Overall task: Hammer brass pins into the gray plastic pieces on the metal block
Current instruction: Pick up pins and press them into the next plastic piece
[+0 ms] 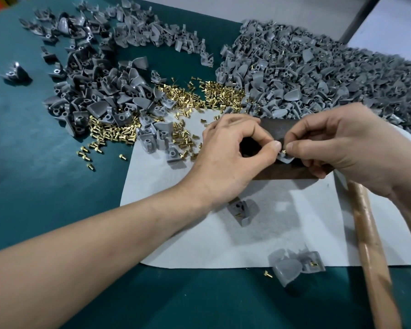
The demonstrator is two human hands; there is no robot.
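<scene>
Left hand (233, 150), fingers curled, pinches the gray plastic piece (286, 159) on the metal block (278, 130), presumably steadying it while the right hand (342, 143) pinches a brass pin (284, 151) against it for seating. Block sits on a white pad (223, 238) over the green worktop (33, 167); loose pins (214, 93) and heaped gray pieces (294, 67) beyond the block, hammer handle (370, 245) at its right.

**What your materials look like**

Your gray plastic pieces (294, 74) are smooth moulded plastic with a soft satin sheen. Your brass pins (221, 93) are bright yellow metal and they glint. The metal block (278, 131) looks dark, brownish and dull. The pale cloth (199, 233) is fuzzy and felt-like. Your bench (33, 138) has a matt green covering. The hammer handle (370, 245) is light wood with a glossy finish.
</scene>
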